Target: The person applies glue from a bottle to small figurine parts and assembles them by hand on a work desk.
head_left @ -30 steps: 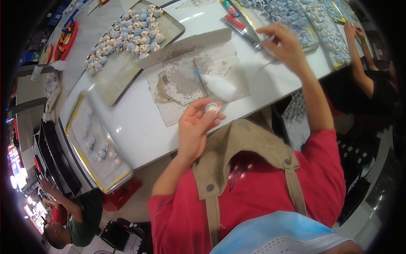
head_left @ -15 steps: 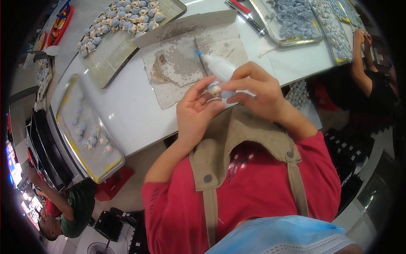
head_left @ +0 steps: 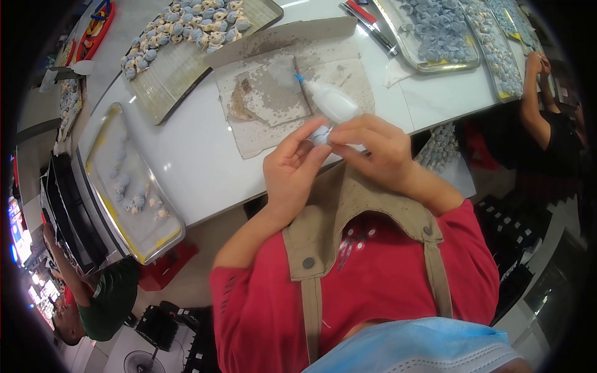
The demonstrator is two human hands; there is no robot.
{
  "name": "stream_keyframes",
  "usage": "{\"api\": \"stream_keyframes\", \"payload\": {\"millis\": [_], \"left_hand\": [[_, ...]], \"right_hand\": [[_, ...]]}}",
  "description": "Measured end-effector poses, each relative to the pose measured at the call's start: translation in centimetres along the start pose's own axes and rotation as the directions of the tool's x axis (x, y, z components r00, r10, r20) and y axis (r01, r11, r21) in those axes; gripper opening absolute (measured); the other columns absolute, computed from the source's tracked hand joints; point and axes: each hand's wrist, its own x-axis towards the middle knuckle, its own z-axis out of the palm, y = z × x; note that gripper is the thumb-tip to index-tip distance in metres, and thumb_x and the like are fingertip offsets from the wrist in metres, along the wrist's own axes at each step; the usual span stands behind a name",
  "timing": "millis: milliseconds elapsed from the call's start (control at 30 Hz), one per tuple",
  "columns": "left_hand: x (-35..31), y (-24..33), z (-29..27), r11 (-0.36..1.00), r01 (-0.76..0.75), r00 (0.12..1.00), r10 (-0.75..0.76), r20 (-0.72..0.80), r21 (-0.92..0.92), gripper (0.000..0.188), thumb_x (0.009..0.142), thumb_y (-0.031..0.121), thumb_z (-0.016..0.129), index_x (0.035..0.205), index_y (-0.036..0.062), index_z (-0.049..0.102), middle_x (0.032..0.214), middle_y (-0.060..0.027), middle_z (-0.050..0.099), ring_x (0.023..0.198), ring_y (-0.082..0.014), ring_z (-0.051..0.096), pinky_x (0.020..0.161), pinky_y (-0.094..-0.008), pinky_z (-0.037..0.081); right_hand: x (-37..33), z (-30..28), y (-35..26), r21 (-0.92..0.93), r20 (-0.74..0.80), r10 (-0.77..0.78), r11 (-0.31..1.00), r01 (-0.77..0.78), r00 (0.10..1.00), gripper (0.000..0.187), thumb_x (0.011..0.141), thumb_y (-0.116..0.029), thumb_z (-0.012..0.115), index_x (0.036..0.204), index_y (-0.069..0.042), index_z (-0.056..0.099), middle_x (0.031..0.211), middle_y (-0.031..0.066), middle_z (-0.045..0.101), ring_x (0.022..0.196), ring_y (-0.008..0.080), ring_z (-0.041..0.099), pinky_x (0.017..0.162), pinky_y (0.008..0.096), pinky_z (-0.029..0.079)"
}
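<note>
A small blue-and-cream doll-like piece (head_left: 320, 135) is pinched between both hands, above the table's front edge. My left hand (head_left: 291, 168) grips it from the left with thumb and fingers. From the right, my right hand (head_left: 378, 149) presses thumb and fingertips against it and partly hides it. Just beyond the hands, a white squeeze bottle (head_left: 336, 102) with a blue tip lies on a stained cardboard sheet (head_left: 255, 140).
At left, a metal tray (head_left: 171, 235) carries several small blue and cream pieces. A board (head_left: 158, 102) full of similar pieces lies at the far left. Far right stands a tray (head_left: 444, 67) of blue parts, with pens (head_left: 373, 28) beside it. Other people sit on both sides.
My right hand's fingers have closed in on the piece. The blue part they held apart is now against it, and the cream side no longer shows. The view has shifted slightly.
</note>
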Motion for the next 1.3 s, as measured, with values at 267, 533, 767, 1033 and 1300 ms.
{"api": "stream_keyframes", "payload": {"millis": [267,533,767,1033,1300], "left_hand": [[0.1,0.0,0.5,0.977,-0.060,0.997,0.067,-0.028,0.206,0.028,0.086,0.001,0.057,0.114,-0.0032,0.056,0.092,-0.0062,0.062,0.082,-0.0084,0.059,0.073,-0.0203,0.048],[0.1,-0.2,0.3,0.973,-0.077,0.997,0.076,0.010,0.217,0.024,0.086,0.000,0.056,0.110,-0.0035,0.058,0.093,-0.0083,0.064,0.078,-0.0093,0.060,0.070,-0.0212,0.049],[-0.1,1.0,0.5,0.983,-0.122,0.987,0.105,0.126,0.137,0.032,0.083,-0.002,0.059,0.114,-0.0020,0.056,0.106,-0.0076,0.062,0.092,-0.0105,0.058,0.079,-0.0217,0.045],[-0.7,0.4,-0.2,0.925,-0.214,0.966,0.154,0.208,0.314,0.034,0.080,0.001,0.062,0.113,0.0005,0.058,0.108,-0.0112,0.063,0.093,-0.0158,0.061,0.079,-0.0251,0.046],[-0.6,0.6,0.0,0.808,-0.421,0.897,0.302,0.322,0.414,0.029,0.080,0.002,0.061,0.109,0.0026,0.061,0.100,-0.0117,0.065,0.089,-0.0205,0.063,0.077,-0.0258,0.048]], "right_hand": [[0.2,-0.7,-0.2,0.011,0.002,-0.014,1.000,0.014,1.000,0.017,0.068,0.006,0.068,0.082,-0.001,0.064,0.080,0.0101,0.062,0.068,0.0208,0.062,0.057,0.0268,0.050],[0.6,-0.9,2.3,0.142,0.011,-0.198,0.971,0.194,0.980,0.015,0.067,0.009,0.066,0.080,0.000,0.065,0.080,0.0094,0.061,0.069,0.0213,0.060,0.058,0.0271,0.049],[0.5,-0.8,2.3,0.507,0.119,0.122,0.846,-0.166,0.985,0.044,0.066,-0.013,0.076,0.105,-0.001,0.059,0.093,0.0081,0.061,0.087,0.0212,0.058,0.078,0.0309,0.047],[-0.1,-1.0,1.7,0.571,0.475,0.190,0.676,-0.465,0.859,0.051,0.072,-0.018,0.073,0.119,-0.005,0.055,0.103,0.0074,0.062,0.094,0.0151,0.057,0.085,0.0274,0.043],[0.1,-1.5,1.2,0.691,0.520,0.162,0.497,-0.524,0.839,0.046,0.067,-0.001,0.074,0.110,0.003,0.057,0.112,0.0159,0.060,0.105,0.0196,0.056,0.091,0.0309,0.044]]}}
